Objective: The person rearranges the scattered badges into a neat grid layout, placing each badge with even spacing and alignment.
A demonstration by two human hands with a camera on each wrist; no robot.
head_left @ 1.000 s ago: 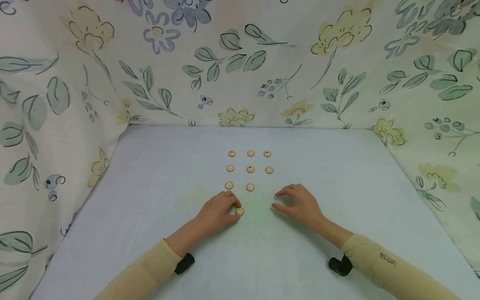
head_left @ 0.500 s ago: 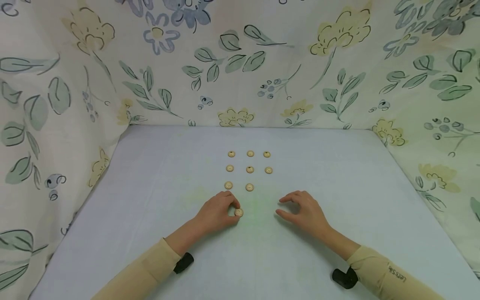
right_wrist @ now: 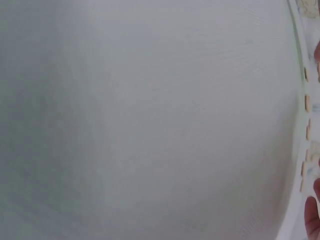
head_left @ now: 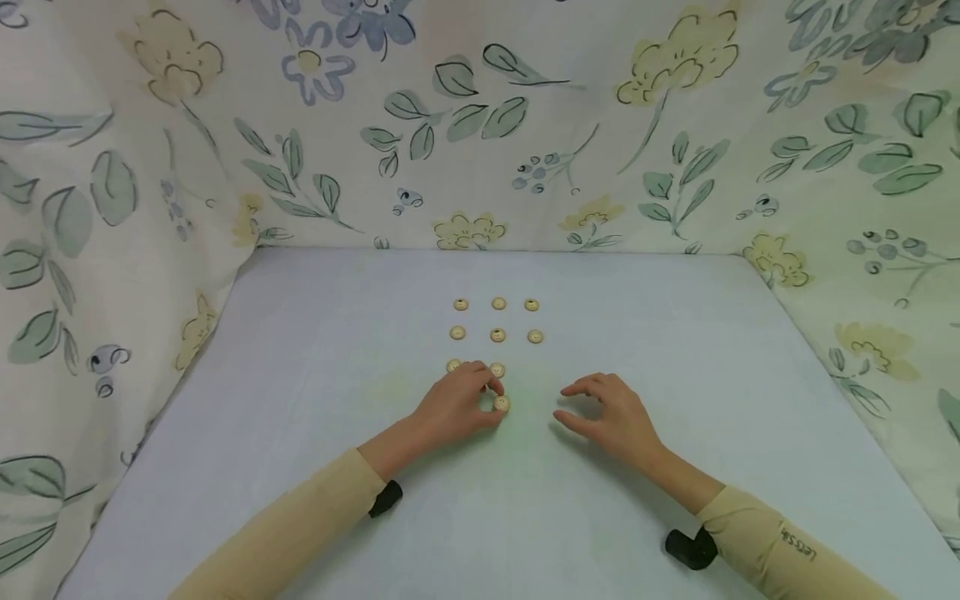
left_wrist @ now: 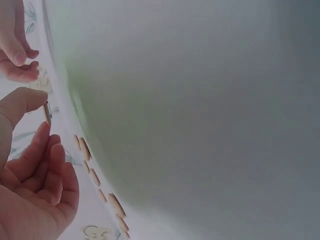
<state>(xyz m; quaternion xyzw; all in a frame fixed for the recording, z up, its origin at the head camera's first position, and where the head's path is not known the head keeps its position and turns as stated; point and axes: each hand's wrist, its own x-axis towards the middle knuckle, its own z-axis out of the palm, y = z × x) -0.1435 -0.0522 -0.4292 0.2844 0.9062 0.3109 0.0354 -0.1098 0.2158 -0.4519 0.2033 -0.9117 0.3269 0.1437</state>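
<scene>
My left hand (head_left: 455,406) pinches a round, pale wooden button (head_left: 502,404) between thumb and fingertips. In the left wrist view the same button (left_wrist: 47,113) is seen edge-on, held above the table. Just beyond the hand lie several similar buttons in rows: a front one (head_left: 498,369) right behind the fingers, another (head_left: 453,365) partly covered by the hand, a middle row around one button (head_left: 497,335), and a back row around another (head_left: 498,303). My right hand (head_left: 611,414) hovers to the right, thumb and fingers apart, holding nothing; its fingertips (right_wrist: 311,212) show at the right wrist view's edge.
A white cloth-covered table (head_left: 337,333) spreads under everything. Floral fabric (head_left: 570,125) hangs along its back and both sides. Black wrist cameras sit under the left sleeve (head_left: 300,517) and the right sleeve (head_left: 780,533).
My left hand has moved right and slightly away from me with the button, now covering part of a front-row button. Over the second, my right hand has shifted slightly right.
</scene>
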